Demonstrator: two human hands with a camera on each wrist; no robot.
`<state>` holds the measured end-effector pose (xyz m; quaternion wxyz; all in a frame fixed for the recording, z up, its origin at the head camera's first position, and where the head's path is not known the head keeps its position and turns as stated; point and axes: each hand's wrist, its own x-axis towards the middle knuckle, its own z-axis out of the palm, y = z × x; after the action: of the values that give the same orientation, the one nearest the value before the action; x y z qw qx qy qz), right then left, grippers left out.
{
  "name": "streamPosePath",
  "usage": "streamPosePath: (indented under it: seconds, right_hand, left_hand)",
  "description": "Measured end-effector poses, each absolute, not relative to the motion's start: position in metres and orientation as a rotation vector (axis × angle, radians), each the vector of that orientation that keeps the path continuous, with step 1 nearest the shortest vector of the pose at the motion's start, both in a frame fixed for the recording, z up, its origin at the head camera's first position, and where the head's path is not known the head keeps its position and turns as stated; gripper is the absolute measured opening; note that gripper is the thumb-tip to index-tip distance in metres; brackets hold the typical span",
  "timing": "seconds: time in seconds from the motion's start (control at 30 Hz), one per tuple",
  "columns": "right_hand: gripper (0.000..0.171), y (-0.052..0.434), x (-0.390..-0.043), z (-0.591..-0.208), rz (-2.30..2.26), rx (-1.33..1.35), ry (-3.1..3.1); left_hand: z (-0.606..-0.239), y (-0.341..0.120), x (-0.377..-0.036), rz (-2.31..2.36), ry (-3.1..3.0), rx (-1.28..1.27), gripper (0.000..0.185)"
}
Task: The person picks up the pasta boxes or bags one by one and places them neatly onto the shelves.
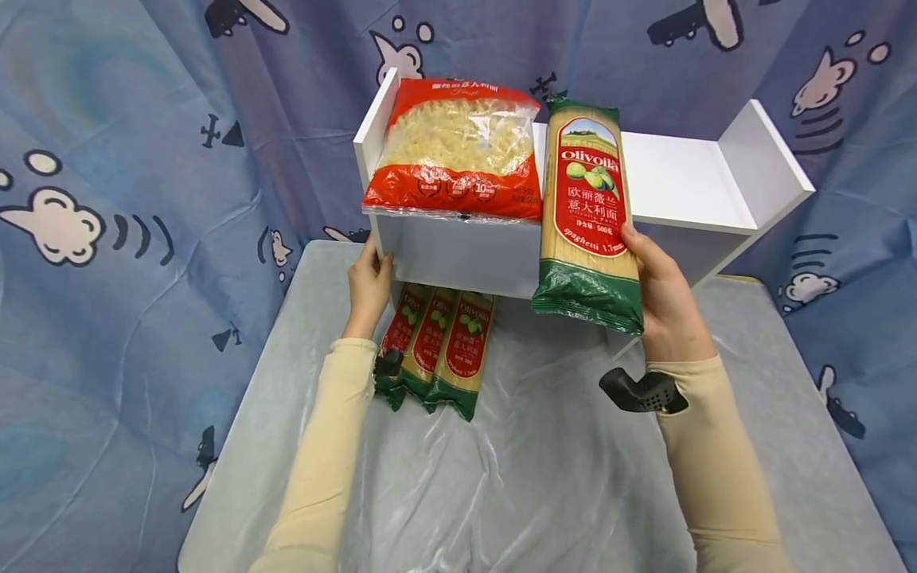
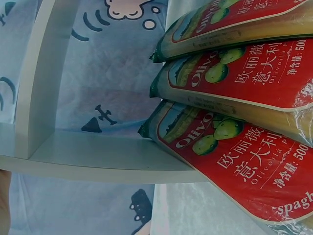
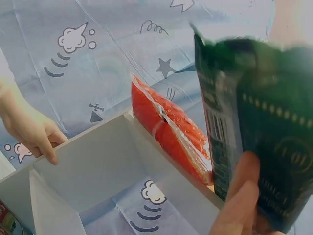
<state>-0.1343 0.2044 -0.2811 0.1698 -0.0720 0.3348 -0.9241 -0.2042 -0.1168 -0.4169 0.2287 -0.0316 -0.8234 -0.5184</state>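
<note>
My right hand (image 1: 669,306) grips a green-ended pack of spaghetti (image 1: 583,215) by its right edge, holding it upright in front of the white shelf (image 1: 684,179). In the right wrist view, thumb and fingers clasp the pack (image 3: 274,127) from both sides. My left hand (image 1: 368,286) holds the shelf's left side panel by its edge, as the right wrist view also shows for that hand (image 3: 32,127). On the shelf's top, at the left, lies a red bag of spiral pasta (image 1: 462,151), close beside the held pack.
Several more spaghetti packs (image 1: 437,342) lean side by side under the shelf at the left, near my left forearm. A grey cover (image 1: 544,469) spreads over the table. Behind hangs a blue patterned curtain (image 1: 308,119). The shelf's right end panel (image 1: 766,167) stands up.
</note>
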Motion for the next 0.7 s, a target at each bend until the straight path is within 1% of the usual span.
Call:
streamPosePath:
  seconds: [0.1,0.2,0.33,0.47,0.7]
  right_hand:
    - [0.030,0.205,-0.121,-0.287,-2.632,-0.326,1.049]
    - [0.028,0.203,-0.107,-0.291,-2.698,-0.396,1.188]
    - [0.021,0.199,-0.097,-0.288,-2.771,-0.333,1.410]
    - [0.016,0.196,-0.096,-0.285,-2.758,-0.246,1.543]
    - [0.016,0.197,-0.105,-0.282,-2.740,-0.214,1.573]
  left_hand:
    - [-0.417,-0.117,-0.204,-1.425,-2.264,-0.095,0.040]
    - [-0.417,-0.118,-0.204,-1.429,-2.267,-0.097,0.041]
    - [-0.416,-0.117,-0.204,-1.459,-2.269,-0.091,0.044]
    - [-0.416,-0.117,-0.204,-1.492,-2.271,-0.081,0.045]
    - [-0.416,-0.116,-0.203,-1.471,-2.272,-0.077,0.043]
